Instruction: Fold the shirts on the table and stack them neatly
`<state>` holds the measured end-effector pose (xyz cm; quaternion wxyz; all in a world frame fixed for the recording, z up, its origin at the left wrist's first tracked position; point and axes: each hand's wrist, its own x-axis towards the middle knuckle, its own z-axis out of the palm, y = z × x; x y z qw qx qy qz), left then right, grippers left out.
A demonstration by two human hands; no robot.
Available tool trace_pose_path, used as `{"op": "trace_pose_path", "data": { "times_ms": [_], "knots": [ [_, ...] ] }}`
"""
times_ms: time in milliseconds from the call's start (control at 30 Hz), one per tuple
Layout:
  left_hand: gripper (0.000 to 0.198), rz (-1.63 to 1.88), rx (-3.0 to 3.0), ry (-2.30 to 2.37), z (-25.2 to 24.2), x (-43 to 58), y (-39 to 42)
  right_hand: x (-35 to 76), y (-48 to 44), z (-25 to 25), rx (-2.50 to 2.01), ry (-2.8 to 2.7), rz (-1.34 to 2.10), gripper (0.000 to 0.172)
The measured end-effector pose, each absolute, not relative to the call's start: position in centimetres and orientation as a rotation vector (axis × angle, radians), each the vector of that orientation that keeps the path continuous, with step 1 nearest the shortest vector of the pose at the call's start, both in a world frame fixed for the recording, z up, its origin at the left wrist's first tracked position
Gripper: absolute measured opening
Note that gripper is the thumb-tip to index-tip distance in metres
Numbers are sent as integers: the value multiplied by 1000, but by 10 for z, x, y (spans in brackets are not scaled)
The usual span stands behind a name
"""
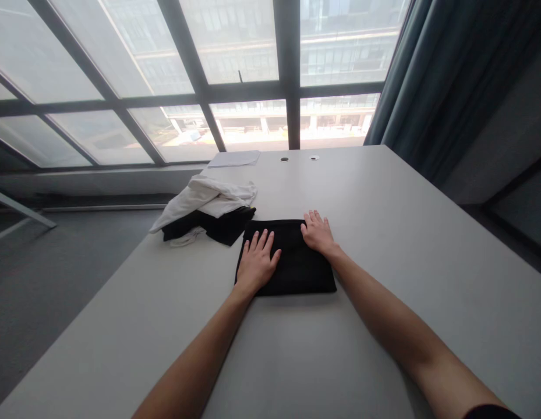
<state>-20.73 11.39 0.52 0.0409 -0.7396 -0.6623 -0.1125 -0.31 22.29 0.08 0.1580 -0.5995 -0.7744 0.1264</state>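
Observation:
A folded black cloth [296,267] lies flat on the white table [165,326] in front of me, roughly rectangular. My left hand [257,259] rests on its left part, palm down with the fingers apart. At its upper right corner is my right hand [318,233], also palm down, its fingers spread a little and reaching past the cloth's far edge. Neither hand is closed around anything. Just beyond the cloth on the left sits a loose heap of white cloth [209,195] over black cloth [230,224].
White sheets [234,159] lie at the table's far left edge, near two round holes, one dark [285,159] and one whitish [314,157]. Large windows stand behind the table. A dark curtain [431,81] hangs at the right, and grey floor shows at the left.

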Motion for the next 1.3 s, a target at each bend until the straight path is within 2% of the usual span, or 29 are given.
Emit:
{"op": "trace_pose_path", "data": {
  "times_ms": [167, 333, 567, 1000, 1167, 1300],
  "knots": [
    [63, -306, -2254, -2017, 5, -208, 115, -8, 217, 9, -1711, -2141, 267, 57],
    [62, -329, -2271, -2005, 4, -209, 116, -26, 197, 21, -1472, -2147, 108, 57],
    [61, -351, -2279, -2006, 5, -209, 115, -41, 180, 10, -1372, -2440, 287, 59],
    [58, -330, -2342, -2038, 12, -213, 118, -42, 183, 4, -1375, -2427, 269, 61],
    [54, -434, -2308, -1973, 41, -225, 142, -43, 184, 4, -1372, -2420, 282, 60],
    [54, -332, -2260, -1982, 34, -238, 164, -44, 184, 5, -1358, -2407, 291, 60]
  ]
}}
